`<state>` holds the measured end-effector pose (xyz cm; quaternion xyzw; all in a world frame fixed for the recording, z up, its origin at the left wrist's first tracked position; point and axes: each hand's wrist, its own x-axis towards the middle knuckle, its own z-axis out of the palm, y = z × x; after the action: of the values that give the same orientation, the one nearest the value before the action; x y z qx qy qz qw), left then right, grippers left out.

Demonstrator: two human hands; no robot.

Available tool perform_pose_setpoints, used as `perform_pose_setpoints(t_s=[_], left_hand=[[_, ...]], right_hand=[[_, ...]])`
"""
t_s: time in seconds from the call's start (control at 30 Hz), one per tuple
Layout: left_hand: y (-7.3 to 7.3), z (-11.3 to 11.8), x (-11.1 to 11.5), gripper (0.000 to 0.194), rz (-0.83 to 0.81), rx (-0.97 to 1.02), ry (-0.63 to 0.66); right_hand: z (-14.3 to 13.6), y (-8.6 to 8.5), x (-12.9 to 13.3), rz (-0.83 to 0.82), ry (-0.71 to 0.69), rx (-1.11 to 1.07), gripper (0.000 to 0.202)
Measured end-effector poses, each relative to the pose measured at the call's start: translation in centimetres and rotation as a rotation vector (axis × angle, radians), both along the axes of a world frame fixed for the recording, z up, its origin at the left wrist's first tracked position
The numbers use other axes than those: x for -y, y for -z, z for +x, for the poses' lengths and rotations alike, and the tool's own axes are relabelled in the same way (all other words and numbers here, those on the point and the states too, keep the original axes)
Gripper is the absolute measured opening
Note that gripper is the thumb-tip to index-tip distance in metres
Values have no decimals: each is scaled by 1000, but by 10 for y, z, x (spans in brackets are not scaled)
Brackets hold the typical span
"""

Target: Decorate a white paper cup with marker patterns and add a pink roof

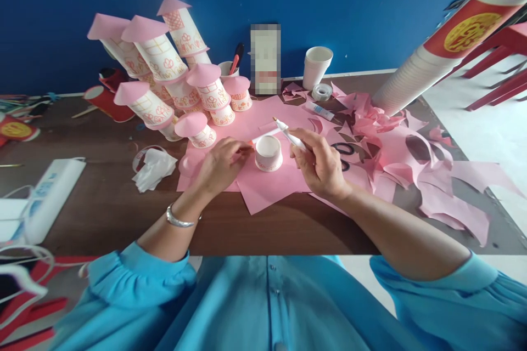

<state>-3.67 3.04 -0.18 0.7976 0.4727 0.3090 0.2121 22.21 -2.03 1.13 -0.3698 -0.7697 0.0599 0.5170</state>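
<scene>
A short white paper cup (268, 154) with red drawing near its base stands upright on pink paper, between my hands. My right hand (323, 164) grips a white marker (293, 135), its brownish tip pointing up and left above the cup. To the left of the cup, my left hand (224, 162) is closed, its fingertips at the orange end of a second white marker (267, 135) that stretches behind the cup. The pink paper sheets (263, 192) lie under the cup.
Decorated cup towers (160, 60) with pink cone roofs stand at left. Black-handled scissors (341, 156), a tape roll (321, 91), a glue tube (320, 111) and pink scraps (395, 148) lie right. A tall cup stack (415, 74) leans there. Crumpled white plastic (152, 169) lies left.
</scene>
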Motion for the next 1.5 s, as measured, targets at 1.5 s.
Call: perform_pose_setpoints(t_s=[1.5], left_hand=[[7, 43, -2, 41, -601, 899, 276]], right_hand=[[-2, -32, 29, -40, -105, 54, 9]])
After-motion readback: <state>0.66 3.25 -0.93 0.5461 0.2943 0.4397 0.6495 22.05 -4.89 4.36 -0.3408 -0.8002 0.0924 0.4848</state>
